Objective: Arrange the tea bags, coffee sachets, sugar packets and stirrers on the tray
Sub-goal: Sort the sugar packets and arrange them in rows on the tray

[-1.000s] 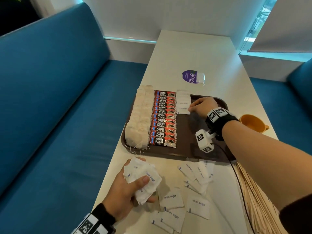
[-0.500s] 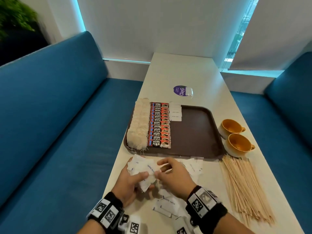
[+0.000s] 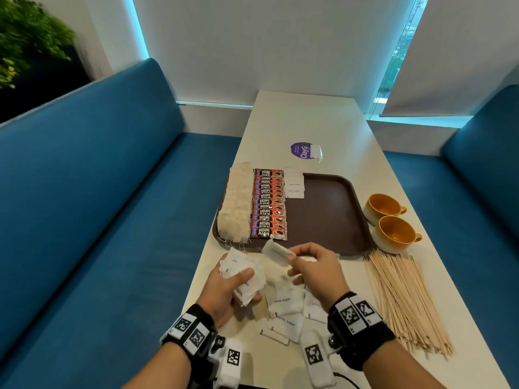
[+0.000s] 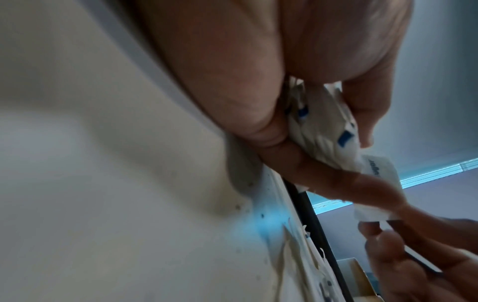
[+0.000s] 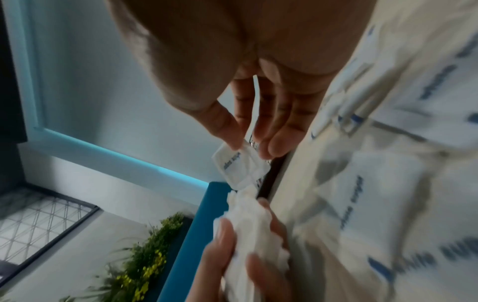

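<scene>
A brown tray (image 3: pixel 331 217) holds a column of tea bags (image 3: pixel 237 203), a column of red coffee sachets (image 3: pixel 268 203) and a few white sugar packets (image 3: pixel 294 185) at its far end. My left hand (image 3: pixel 234 282) grips a bunch of sugar packets (image 3: pixel 244 279) (image 4: pixel 325 134) just in front of the tray. My right hand (image 3: pixel 306 262) pinches a single sugar packet (image 3: pixel 275 249) (image 5: pixel 240 165) between thumb and fingers, lifted above the table beside the bunch. Several more loose sugar packets (image 3: pixel 286 307) lie on the table under my hands. A heap of wooden stirrers (image 3: pixel 404 299) lies to the right.
Two orange cups (image 3: pixel 393 220) stand right of the tray. A purple round sticker (image 3: pixel 302 150) with a small clear holder sits beyond the tray. Blue benches (image 3: pixel 98 220) flank the white table (image 3: pixel 309 119) on both sides.
My right hand came back from the tray to the bunch in my left hand, and now holds one packet lifted clear of it. The left hand has kept its bunch.
</scene>
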`<state>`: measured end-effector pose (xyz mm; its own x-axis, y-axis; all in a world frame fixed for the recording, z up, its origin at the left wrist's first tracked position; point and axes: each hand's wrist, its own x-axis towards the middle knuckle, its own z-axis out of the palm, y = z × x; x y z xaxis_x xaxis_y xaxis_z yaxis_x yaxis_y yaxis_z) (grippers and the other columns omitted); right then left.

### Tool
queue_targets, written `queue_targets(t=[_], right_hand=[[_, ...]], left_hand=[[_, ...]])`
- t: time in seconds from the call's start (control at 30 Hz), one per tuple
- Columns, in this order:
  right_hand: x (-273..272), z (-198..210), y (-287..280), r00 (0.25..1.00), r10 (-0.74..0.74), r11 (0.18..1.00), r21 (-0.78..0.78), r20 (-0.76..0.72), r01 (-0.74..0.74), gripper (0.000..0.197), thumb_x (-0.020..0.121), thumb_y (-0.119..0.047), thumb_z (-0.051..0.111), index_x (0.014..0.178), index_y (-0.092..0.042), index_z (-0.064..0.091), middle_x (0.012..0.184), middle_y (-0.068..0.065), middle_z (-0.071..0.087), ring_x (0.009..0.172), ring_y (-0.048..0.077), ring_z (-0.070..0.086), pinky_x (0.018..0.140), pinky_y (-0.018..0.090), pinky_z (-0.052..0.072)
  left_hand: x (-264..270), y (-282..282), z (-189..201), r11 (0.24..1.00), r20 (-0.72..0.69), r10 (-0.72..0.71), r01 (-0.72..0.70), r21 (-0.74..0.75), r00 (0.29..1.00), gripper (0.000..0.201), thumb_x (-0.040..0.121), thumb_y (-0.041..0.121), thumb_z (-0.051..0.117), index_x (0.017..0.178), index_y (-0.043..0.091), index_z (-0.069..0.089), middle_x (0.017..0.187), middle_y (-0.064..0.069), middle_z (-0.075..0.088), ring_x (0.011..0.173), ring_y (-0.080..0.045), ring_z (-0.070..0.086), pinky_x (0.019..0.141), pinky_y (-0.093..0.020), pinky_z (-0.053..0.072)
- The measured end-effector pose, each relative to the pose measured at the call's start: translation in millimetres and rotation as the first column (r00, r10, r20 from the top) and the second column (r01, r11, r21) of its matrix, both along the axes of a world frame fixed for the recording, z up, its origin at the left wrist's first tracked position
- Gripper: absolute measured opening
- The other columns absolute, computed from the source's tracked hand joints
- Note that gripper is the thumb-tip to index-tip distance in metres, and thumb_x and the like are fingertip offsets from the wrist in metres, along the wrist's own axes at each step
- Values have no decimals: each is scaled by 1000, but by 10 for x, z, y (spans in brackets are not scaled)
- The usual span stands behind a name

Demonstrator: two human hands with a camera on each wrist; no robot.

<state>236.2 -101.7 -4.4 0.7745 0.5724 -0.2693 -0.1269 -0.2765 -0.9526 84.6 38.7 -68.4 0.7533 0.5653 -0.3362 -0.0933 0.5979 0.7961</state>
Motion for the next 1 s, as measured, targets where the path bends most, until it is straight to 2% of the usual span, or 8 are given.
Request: queue_targets(t=[0.1, 0.17, 0.33, 0.43, 0.53, 0.7, 0.87, 1.0], right_hand=[[64, 70, -10, 999, -27, 995, 92, 45, 23, 4, 93, -4, 70, 96, -4, 70, 89, 15, 74, 71, 26, 74, 67, 33, 62], [16, 79, -3, 996, 56, 989, 131, 75, -66, 6, 91, 1, 71, 95, -2, 71, 88, 15, 75, 79, 28, 75, 75, 31, 63], [-173, -70, 11, 954, 258, 961, 56, 154, -269, 23, 83, 11, 71, 84, -12, 78, 95, -2, 78, 89, 15, 74, 85, 29, 60], [-208, -123, 24, 944, 283, 957, 20, 168, -290, 34, 81, 14, 65, 83, -17, 81, 95, -5, 78, 89, 13, 73, 85, 30, 61], [-220, -127, 30, 937, 293, 953, 18, 192, -301, 31, 83, 7, 70, 85, -21, 83, 95, -6, 77, 91, 10, 73, 85, 28, 60], [-199, -190, 39, 929, 289, 956, -24, 232, -291, 30, 83, -2, 79, 85, -32, 82, 114, -9, 66, 88, 8, 71, 83, 26, 59], [-175, -188, 21, 946, 315, 948, -65, 72, -310, 26, 85, -1, 78, 96, -24, 82, 87, 3, 78, 75, 21, 75, 78, 36, 63], [-148, -218, 39, 957, 280, 959, -65, 75, -275, 33, 84, -1, 79, 101, -28, 80, 83, 8, 77, 76, 23, 73, 78, 38, 62]], left_hand=[[11, -18, 45, 998, -28, 4, -5, -55, 1000, 59, 81, 17, 83, 128, 3, 51, 103, -27, 69, 79, -40, 70, 55, -47, 60], [20, -13, 49, 998, -45, 7, -9, -64, 999, 51, 85, 25, 75, 126, 3, 54, 98, -25, 70, 74, -38, 70, 54, -45, 59], [18, 6, 27, 999, -9, -16, 15, -51, 1000, 47, 94, 39, 62, 124, 3, 58, 106, -29, 72, 73, -36, 71, 50, -37, 58], [-21, 41, -32, 997, 28, -45, 47, -68, 999, 63, 83, 22, 82, 134, 3, 50, 120, -35, 66, 91, -49, 70, 60, -45, 61], [-43, 69, -112, 990, 87, -139, 140, -1, 986, 79, 73, 3, 84, 141, 5, 44, 131, -39, 57, 110, -61, 60, 72, -52, 60], [-36, 68, -131, 991, 121, -129, 131, -7, 984, 76, 74, -3, 80, 140, 8, 44, 133, -37, 57, 107, -55, 63, 65, -47, 62], [-28, 58, -116, 995, 78, -98, 97, 10, 992, 71, 80, 3, 79, 141, 5, 42, 126, -42, 58, 89, -50, 70, 61, -48, 61], [-37, 37, -103, 990, 129, -140, 138, 27, 982, 77, 78, -6, 76, 143, 8, 37, 128, -40, 57, 77, -46, 71, 53, -41, 60]])
